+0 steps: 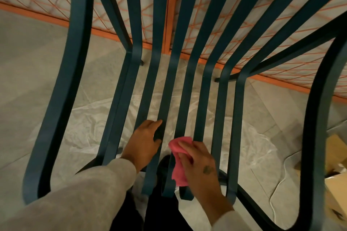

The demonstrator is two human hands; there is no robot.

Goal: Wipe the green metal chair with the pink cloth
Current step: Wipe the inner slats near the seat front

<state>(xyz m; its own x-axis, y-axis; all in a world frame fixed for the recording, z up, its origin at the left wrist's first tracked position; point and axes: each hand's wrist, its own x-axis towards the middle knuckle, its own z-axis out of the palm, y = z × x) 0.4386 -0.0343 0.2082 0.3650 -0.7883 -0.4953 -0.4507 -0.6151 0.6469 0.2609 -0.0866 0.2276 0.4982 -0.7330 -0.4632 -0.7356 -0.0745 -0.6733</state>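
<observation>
Directly below the camera, a green metal chair (63, 84) is seen from above, its long flat slats running from the backrest down into the seat, with a curved armrest on either side.

The left hand (144, 142) is placed at the front of the seat, left of the middle. Its fingers are curled round one of the slats, which is gripped from above, while the thumb is laid along the slat's edge.

The pink cloth (179, 172) is held in the right hand (201, 167), just right of the left hand and apart from it. The cloth is bunched under the fingers, which are bent over it and press it against a slat near the front edge of the seat. One end of the cloth shows beyond the fingertips, and the other hangs down beside the wrist. A small dark mark is visible on the back of this hand.

Both forearms are covered by light grey sleeves (75, 193).

Under the chair, a crumpled clear plastic sheet (90, 129) is spread over a pale tiled floor (24, 62). Behind the chair, an orange wire fence (33, 15) is set along the floor. At the right edge, a cardboard box (336, 184) is partly visible, and a thin white cable (279, 180) is trailed across the floor beside it.
</observation>
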